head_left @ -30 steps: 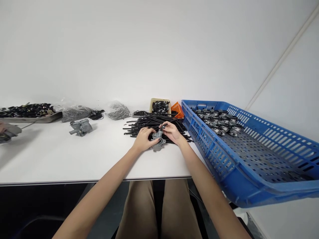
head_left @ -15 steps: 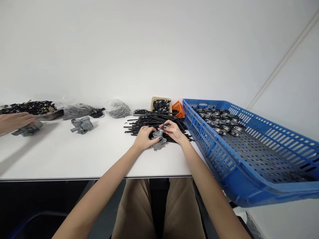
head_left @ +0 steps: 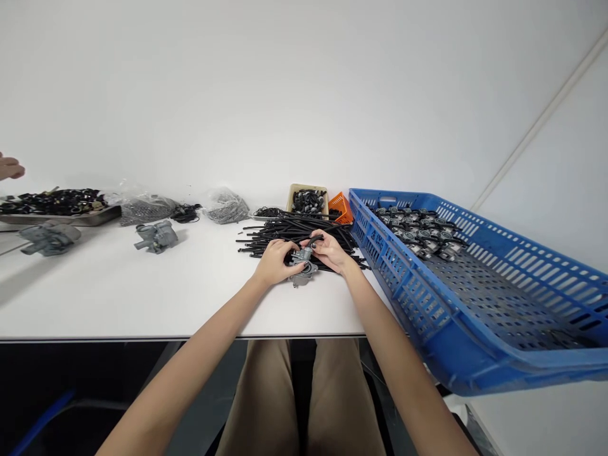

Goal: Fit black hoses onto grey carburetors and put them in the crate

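Near the front edge of the white table (head_left: 142, 297), about midway along it, the left hand (head_left: 273, 263) wraps closed around a grey metal body (head_left: 304, 271) held low at the tabletop, its stem pointing up and away. The right hand (head_left: 331, 251), just to its right, pinches a short black tube (head_left: 315, 240) between thumb and forefinger at the stem's top. Behind both sprawls the pile of black tubes (head_left: 275, 231). The blue crate (head_left: 427, 297) crowds the right edge, grey parts (head_left: 418, 231) at its far end. By the far edge stand a tan box (head_left: 306, 189) and an orange bin (head_left: 339, 206)
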`<state>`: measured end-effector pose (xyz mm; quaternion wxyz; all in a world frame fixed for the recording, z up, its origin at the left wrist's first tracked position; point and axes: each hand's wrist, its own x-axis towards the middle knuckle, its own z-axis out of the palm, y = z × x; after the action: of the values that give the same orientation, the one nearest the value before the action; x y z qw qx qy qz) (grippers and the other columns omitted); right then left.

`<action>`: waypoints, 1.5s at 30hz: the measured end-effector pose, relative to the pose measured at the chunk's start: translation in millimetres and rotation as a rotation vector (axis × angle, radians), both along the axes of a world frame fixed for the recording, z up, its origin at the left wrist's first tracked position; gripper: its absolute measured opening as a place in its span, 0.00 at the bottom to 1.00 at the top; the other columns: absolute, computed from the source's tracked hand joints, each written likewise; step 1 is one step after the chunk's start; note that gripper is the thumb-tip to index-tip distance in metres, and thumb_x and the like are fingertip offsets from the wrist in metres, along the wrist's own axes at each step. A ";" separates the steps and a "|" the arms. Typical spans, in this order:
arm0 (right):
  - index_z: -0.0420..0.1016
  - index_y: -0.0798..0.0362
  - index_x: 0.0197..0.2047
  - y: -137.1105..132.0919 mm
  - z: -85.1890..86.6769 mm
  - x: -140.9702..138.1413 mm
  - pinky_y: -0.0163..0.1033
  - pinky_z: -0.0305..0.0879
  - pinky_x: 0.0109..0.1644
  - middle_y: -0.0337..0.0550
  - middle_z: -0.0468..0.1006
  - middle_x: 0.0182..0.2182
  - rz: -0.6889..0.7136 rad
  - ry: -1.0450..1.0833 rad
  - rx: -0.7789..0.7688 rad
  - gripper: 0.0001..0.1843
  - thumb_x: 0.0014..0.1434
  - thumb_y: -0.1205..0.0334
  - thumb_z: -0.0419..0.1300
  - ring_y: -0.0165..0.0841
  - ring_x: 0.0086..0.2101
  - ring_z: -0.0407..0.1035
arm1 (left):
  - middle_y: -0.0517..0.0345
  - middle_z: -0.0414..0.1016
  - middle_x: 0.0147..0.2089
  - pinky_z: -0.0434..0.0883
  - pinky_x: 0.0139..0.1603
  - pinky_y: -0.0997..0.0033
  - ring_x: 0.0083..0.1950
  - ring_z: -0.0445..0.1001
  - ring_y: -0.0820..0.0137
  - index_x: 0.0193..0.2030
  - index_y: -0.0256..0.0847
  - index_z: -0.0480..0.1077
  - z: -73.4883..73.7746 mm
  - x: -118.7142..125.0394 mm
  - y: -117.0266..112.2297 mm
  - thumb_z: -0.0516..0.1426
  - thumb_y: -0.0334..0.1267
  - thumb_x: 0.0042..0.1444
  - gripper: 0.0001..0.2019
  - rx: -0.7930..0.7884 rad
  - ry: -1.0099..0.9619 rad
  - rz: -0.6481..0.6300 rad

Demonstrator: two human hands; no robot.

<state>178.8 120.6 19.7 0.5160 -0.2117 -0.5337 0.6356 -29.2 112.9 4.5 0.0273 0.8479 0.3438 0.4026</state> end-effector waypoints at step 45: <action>0.80 0.52 0.40 7.5 -6.3 -3.6 0.33 0.70 0.42 0.35 0.79 0.31 -0.006 -0.068 0.017 0.25 0.39 0.55 0.81 0.28 0.32 0.76 | 0.55 0.81 0.42 0.65 0.59 0.53 0.46 0.77 0.59 0.41 0.44 0.71 1.7 -0.1 -1.8 0.59 0.48 0.56 0.12 -0.002 -0.011 -0.019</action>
<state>175.2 128.0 13.4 0.5013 -0.2305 -0.5558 0.6218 -29.3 111.1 6.2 0.0339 0.8488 0.3360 0.4067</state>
